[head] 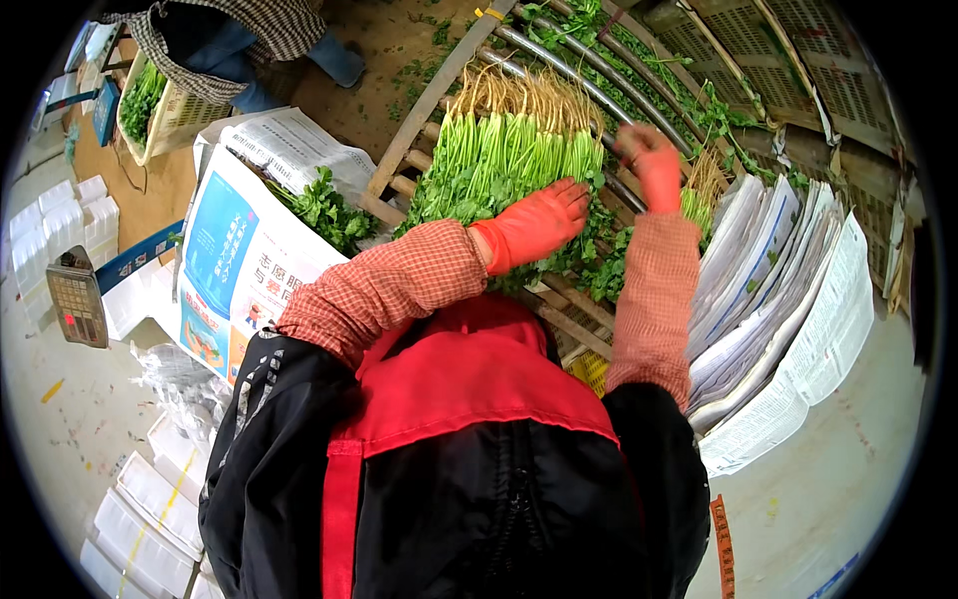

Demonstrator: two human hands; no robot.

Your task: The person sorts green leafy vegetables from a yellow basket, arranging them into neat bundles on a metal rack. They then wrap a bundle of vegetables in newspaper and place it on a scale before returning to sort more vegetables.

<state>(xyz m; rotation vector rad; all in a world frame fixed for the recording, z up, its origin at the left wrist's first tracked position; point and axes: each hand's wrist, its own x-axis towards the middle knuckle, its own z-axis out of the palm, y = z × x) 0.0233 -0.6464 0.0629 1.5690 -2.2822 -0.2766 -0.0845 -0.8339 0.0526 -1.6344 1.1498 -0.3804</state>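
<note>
A row of leafy green herbs that look like coriander (516,150) lies on a slatted rack (419,123), roots away from me and leaves towards me. My left hand (535,224), in an orange-red rubber glove, rests flat on the leaves at the row's near right side. My right hand (653,165), gloved alike, is raised just right of the row, over the metal bars (576,75). It is blurred, and whether its bent fingers hold anything is hidden. Beyond my right forearm, a smaller bunch of rooted stems (700,195) shows beside folded newspapers (771,299).
Newspaper sheets (224,247) with more greens (329,210) lie to my left. Further left are a scale display (77,299) and white foam boxes (56,239). Another person's boot (337,60) is beside a crate of greens (176,123). Plastic crates (808,67) line the far right.
</note>
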